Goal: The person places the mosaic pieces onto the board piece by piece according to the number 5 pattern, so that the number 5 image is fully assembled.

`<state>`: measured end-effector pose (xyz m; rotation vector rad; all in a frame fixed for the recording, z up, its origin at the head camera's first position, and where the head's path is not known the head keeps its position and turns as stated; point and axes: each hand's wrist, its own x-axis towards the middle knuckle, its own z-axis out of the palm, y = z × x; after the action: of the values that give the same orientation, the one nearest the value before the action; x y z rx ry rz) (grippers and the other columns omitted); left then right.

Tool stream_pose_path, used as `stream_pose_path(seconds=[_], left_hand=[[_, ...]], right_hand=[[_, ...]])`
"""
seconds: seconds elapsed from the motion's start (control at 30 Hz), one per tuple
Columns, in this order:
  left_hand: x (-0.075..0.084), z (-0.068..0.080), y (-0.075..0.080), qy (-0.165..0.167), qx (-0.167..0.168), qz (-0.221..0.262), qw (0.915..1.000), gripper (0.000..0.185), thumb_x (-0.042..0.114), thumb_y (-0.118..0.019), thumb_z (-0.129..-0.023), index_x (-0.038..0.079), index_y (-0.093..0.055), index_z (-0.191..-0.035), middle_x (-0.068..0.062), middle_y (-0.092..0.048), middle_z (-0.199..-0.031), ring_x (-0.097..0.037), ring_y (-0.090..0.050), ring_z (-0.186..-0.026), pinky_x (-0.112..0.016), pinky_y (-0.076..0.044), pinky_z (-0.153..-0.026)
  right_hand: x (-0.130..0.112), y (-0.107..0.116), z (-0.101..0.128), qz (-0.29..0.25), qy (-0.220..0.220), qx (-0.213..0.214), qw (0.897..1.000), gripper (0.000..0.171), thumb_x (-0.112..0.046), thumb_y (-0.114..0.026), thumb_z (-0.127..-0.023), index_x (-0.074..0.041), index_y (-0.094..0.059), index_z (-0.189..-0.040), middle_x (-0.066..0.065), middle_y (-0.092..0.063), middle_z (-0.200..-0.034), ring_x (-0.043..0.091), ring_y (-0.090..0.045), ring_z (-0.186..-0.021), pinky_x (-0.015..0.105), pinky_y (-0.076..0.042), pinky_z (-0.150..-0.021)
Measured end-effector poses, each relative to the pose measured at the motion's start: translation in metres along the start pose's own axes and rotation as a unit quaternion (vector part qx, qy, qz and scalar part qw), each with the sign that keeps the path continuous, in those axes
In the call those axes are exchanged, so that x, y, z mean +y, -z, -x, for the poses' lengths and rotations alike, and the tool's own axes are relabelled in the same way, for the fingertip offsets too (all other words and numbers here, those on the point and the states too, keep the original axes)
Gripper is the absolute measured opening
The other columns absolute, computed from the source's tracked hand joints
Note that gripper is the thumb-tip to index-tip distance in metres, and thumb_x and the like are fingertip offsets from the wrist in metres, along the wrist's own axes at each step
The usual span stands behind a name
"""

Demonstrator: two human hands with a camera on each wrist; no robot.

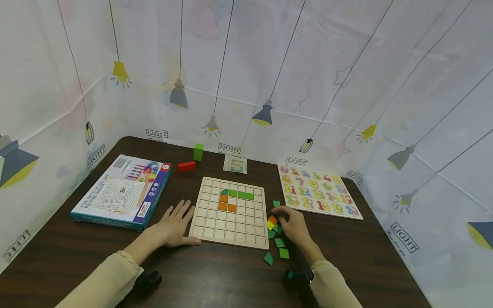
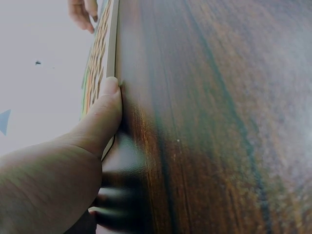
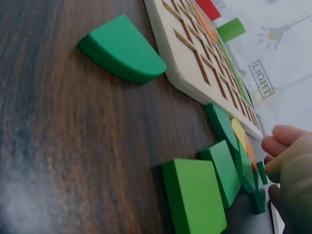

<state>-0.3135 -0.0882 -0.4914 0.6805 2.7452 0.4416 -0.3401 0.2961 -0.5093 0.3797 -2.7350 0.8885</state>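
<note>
My left hand [image 1: 172,226] rests with fingers spread at the near left corner of a wooden grid board [image 1: 209,222]; its thumb [image 2: 105,105] touches the board's front edge. Set in the grid are a dark green quarter-circle [image 1: 224,192], three light green squares [image 1: 241,195] and three orange squares [image 1: 223,206]. To the board's right, my right hand [image 1: 294,226] hovers over loose pieces, fingers slightly bent and a gap between thumb and forefinger. Closest to its fingertips are an orange-and-yellow piece [image 1: 272,222] and a green square [image 1: 276,203]. Nearer lies a green quarter-circle [image 3: 122,51].
A puzzle box [image 1: 119,192] lies at the left. Behind the board are a red block [image 1: 186,167], an upright green block [image 1: 198,152] and a small pattern card [image 1: 235,164]. A number puzzle board [image 1: 319,190] lies at the back right, near the printed curtain.
</note>
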Motion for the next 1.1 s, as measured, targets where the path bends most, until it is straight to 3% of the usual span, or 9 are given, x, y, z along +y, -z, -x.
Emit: stream_pose_path(seconds=[0.17, 0.3, 0.47, 0.63, 0.7, 0.83, 0.97, 1.1], left_hand=[[0.000, 0.000, 0.000, -0.001, 0.001, 0.002, 1.0000, 0.106, 0.069, -0.057, -0.079, -0.001, -0.020, -0.149, -0.024, -0.009, -0.154, -0.040, -0.005, -0.141, -0.058, -0.007, -0.109], [-0.002, -0.001, -0.003, -0.004, 0.003, 0.005, 1.0000, 0.108, 0.070, -0.056, -0.078, -0.002, -0.019, -0.149, -0.024, -0.009, -0.154, -0.040, -0.005, -0.141, -0.058, -0.007, -0.109], [-0.008, -0.004, -0.008, -0.002, 0.000, 0.008, 1.0000, 0.111, 0.075, -0.053, -0.076, -0.002, -0.018, -0.149, -0.023, -0.008, -0.154, -0.039, -0.003, -0.141, -0.057, -0.005, -0.110], [-0.004, -0.003, -0.004, 0.002, 0.001, 0.008, 1.0000, 0.109, 0.072, -0.055, -0.077, -0.002, -0.019, -0.149, -0.023, -0.009, -0.154, -0.039, -0.004, -0.141, -0.057, -0.006, -0.109], [-0.002, -0.001, -0.002, 0.003, 0.002, 0.002, 1.0000, 0.107, 0.070, -0.056, -0.078, -0.001, -0.019, -0.149, -0.023, -0.009, -0.154, -0.039, -0.005, -0.141, -0.057, -0.007, -0.109], [0.001, 0.002, 0.002, 0.001, 0.004, 0.001, 1.0000, 0.105, 0.068, -0.057, -0.079, -0.002, -0.020, -0.149, -0.024, -0.010, -0.154, -0.040, -0.006, -0.141, -0.058, -0.008, -0.109], [0.001, 0.002, 0.003, -0.001, 0.004, 0.004, 1.0000, 0.104, 0.067, -0.057, -0.080, -0.002, -0.020, -0.149, -0.024, -0.010, -0.154, -0.040, -0.006, -0.141, -0.058, -0.008, -0.109], [0.001, 0.002, 0.002, -0.005, 0.005, 0.007, 1.0000, 0.104, 0.066, -0.058, -0.080, -0.003, -0.020, -0.148, -0.025, -0.010, -0.153, -0.041, -0.006, -0.140, -0.058, -0.008, -0.109]], right_hand=[[0.000, 0.001, 0.001, 0.002, 0.012, -0.012, 1.000, 0.031, 0.009, -0.057, -0.087, -0.015, -0.071, -0.101, 0.000, -0.068, -0.102, 0.012, -0.050, -0.066, 0.027, -0.039, -0.056], [0.000, 0.000, 0.002, 0.000, 0.012, -0.026, 1.000, 0.032, 0.009, -0.056, -0.088, -0.015, -0.071, -0.103, 0.001, -0.068, -0.101, 0.012, -0.039, -0.051, 0.026, -0.034, -0.047], [0.000, -0.001, 0.003, -0.001, 0.002, -0.047, 0.999, 0.033, 0.008, -0.056, -0.089, -0.015, -0.071, -0.106, 0.003, -0.067, -0.104, 0.010, -0.032, -0.047, 0.025, -0.033, -0.045], [0.000, 0.000, 0.003, -0.005, 0.006, -0.046, 0.999, 0.031, 0.008, -0.059, -0.087, -0.012, -0.069, -0.108, 0.003, -0.066, -0.108, 0.014, -0.053, -0.072, 0.029, -0.040, -0.059], [0.000, 0.000, 0.003, -0.005, 0.005, -0.042, 0.999, 0.030, 0.007, -0.061, -0.086, -0.011, -0.068, -0.109, 0.003, -0.066, -0.109, 0.018, -0.056, -0.087, 0.032, -0.041, -0.066], [0.001, 0.000, 0.002, -0.003, -0.011, -0.032, 0.999, 0.029, 0.004, -0.066, -0.084, -0.009, -0.067, -0.109, 0.005, -0.066, -0.108, 0.023, -0.059, -0.100, 0.039, -0.046, -0.077], [0.003, 0.000, 0.003, -0.007, -0.023, -0.023, 0.999, 0.028, 0.003, -0.068, -0.083, -0.008, -0.067, -0.108, 0.006, -0.065, -0.107, 0.026, -0.058, -0.104, 0.045, -0.046, -0.087], [0.004, -0.001, 0.004, -0.008, -0.024, -0.024, 0.999, 0.027, 0.003, -0.069, -0.083, -0.007, -0.066, -0.109, 0.006, -0.065, -0.107, 0.026, -0.058, -0.104, 0.046, -0.046, -0.089]])
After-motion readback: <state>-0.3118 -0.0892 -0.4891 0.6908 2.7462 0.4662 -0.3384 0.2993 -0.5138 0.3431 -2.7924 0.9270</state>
